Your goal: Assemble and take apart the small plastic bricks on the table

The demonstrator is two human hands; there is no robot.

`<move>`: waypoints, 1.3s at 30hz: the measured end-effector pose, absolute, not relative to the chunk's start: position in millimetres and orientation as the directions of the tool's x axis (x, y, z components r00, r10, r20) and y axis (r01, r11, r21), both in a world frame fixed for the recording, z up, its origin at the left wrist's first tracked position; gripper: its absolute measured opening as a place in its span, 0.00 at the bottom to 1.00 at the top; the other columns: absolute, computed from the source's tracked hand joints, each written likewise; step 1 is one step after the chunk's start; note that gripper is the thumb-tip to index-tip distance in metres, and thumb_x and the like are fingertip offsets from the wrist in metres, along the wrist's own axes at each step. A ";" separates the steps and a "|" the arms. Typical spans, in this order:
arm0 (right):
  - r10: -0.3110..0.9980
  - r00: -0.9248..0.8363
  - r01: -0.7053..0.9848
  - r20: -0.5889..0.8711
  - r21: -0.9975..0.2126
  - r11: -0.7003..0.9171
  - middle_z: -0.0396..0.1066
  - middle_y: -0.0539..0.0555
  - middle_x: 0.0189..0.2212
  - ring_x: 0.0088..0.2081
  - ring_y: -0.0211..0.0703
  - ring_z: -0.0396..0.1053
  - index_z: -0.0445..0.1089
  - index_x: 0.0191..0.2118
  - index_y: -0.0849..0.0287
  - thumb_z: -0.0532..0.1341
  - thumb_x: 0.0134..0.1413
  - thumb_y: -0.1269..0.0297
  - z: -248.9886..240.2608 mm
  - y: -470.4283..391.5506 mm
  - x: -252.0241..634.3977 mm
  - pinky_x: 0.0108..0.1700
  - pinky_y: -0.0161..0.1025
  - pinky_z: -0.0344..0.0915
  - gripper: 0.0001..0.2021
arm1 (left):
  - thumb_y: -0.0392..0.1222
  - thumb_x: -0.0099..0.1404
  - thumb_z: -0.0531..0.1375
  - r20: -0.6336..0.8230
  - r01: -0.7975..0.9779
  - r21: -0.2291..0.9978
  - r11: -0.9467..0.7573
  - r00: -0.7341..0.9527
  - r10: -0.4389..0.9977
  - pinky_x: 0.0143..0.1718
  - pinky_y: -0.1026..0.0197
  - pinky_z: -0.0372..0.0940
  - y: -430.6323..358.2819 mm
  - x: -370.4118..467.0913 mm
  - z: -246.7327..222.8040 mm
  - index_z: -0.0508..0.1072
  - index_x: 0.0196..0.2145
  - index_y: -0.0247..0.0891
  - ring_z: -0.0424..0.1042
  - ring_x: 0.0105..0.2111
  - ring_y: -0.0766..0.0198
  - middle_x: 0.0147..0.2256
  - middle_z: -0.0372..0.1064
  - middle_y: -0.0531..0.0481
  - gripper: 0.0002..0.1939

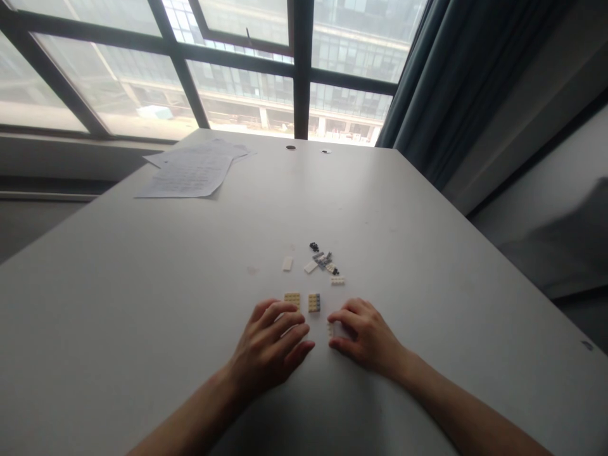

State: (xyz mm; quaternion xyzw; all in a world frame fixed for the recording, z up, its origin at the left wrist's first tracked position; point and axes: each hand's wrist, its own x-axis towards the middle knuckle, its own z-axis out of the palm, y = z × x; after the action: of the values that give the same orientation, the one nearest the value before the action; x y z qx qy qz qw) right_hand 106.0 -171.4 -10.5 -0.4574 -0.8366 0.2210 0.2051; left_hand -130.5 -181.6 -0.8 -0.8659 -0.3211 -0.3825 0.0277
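My right hand (358, 329) holds a small white studded brick (330, 330) by its ends, between thumb and forefinger, at the table surface. With fingers apart and nothing visible in them, my left hand (278, 342) rests beside a tan studded brick (292, 297), partly covering it. Between the hands, slightly farther off, sits a tan and blue-grey brick piece (314, 303). Beyond it lie a white studded strip (337, 280), a flat white tile (287, 263) and a loose pile of grey and white pieces (323, 259). Small black pieces (314, 246) lie behind the pile.
All of this is on a white table (190, 285). Printed paper sheets (190, 171) lie at its far left. Two round holes, one dark (291, 147), are near the far edge. Windows (247, 95) stand behind, with a dark curtain (456, 82) on the right.
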 end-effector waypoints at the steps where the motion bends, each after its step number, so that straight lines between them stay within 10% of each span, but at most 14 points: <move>1: 0.859 -0.493 0.677 0.140 -0.559 0.480 0.69 0.54 0.36 0.40 0.47 0.65 0.73 0.44 0.54 0.66 0.50 0.56 -10.0 -171.4 105.6 0.46 0.45 0.60 0.15 | 0.38 0.61 0.62 0.676 0.575 0.199 -0.794 0.506 0.535 0.46 0.51 0.60 -181.4 -129.9 -0.1 0.72 0.35 0.38 0.69 0.40 0.57 0.34 0.73 0.48 0.04; 12: 0.926 -0.342 0.565 0.162 -0.752 0.340 0.68 0.50 0.30 0.33 0.40 0.65 0.71 0.42 0.57 0.63 0.54 0.63 -3.9 -169.5 107.0 0.35 0.36 0.62 0.09 | 0.60 0.63 0.54 0.385 0.514 0.050 -0.856 0.781 0.491 0.60 0.46 0.44 -183.0 -125.0 0.0 0.65 0.55 0.41 0.57 0.57 0.49 0.53 0.67 0.46 0.29; 20: 0.952 -0.224 0.583 0.209 -0.754 0.303 0.69 0.53 0.38 0.33 0.39 0.65 0.71 0.43 0.57 0.61 0.54 0.67 -2.8 -159.9 113.7 0.34 0.36 0.64 0.10 | 0.61 0.64 0.52 0.330 0.487 0.100 -0.867 0.806 0.491 0.61 0.46 0.42 -183.2 -122.9 -4.7 0.66 0.55 0.40 0.59 0.56 0.50 0.52 0.68 0.46 0.28; 31: 0.964 -0.213 0.572 0.159 -0.780 0.255 0.69 0.52 0.37 0.32 0.38 0.65 0.71 0.43 0.57 0.61 0.53 0.67 0.6 -146.8 117.2 0.33 0.35 0.64 0.11 | 0.35 0.61 0.58 0.828 0.475 0.206 -0.856 0.382 0.411 0.41 0.54 0.65 -184.3 -137.7 2.3 0.70 0.39 0.37 0.72 0.37 0.59 0.31 0.73 0.48 0.07; 39: 0.948 -0.236 0.662 0.214 -0.679 0.318 0.71 0.53 0.37 0.31 0.37 0.67 0.73 0.42 0.59 0.61 0.52 0.69 14.1 -90.2 105.6 0.37 0.36 0.64 0.10 | 0.27 0.55 0.61 0.843 0.534 0.306 -0.788 0.233 0.485 0.36 0.57 0.66 -178.3 -139.6 -5.1 0.70 0.37 0.37 0.70 0.34 0.61 0.31 0.72 0.48 0.12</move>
State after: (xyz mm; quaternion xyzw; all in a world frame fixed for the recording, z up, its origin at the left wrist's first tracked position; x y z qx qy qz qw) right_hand 105.6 -90.2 14.1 -0.5356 -0.7512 0.2321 0.3081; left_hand -139.6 -178.3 -5.1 -0.7850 -0.3247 -0.5271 0.0233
